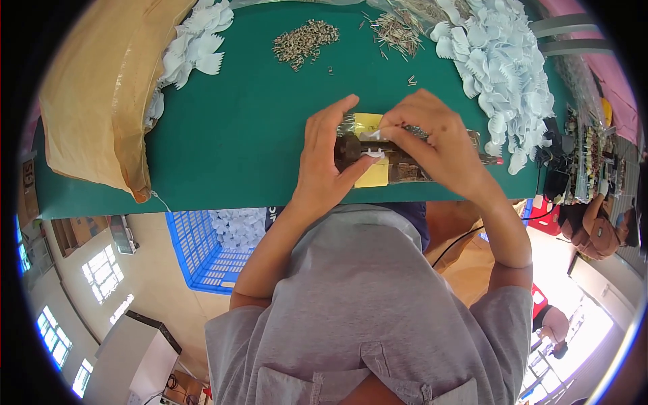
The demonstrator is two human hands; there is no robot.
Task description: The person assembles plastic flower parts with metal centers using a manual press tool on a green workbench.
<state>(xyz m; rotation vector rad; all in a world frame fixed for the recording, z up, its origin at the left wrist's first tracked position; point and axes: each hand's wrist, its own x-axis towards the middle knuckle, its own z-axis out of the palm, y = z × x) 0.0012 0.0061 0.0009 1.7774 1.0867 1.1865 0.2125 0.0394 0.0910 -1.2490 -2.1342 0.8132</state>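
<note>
A small dark fixture (347, 152) with yellow plates (371, 177) lies near the table's front edge. My left hand (320, 158) is around its left end, fingers stretched apart. The thumb tip touches a small white plastic piece (373, 154) on the fixture. Over the fixture's far side, my right hand (432, 138) pinches another small white plastic piece (371, 136) between thumb and index finger. Part of the fixture is hidden beneath the right hand.
The green table (229, 135) carries a pile of small metal clips (305, 42), a heap of metal pins (398, 34) and many toothed white plastic pieces (506, 81) at the right. A brown sack (108, 94) stands left. Below the edge sits a blue crate (196, 253).
</note>
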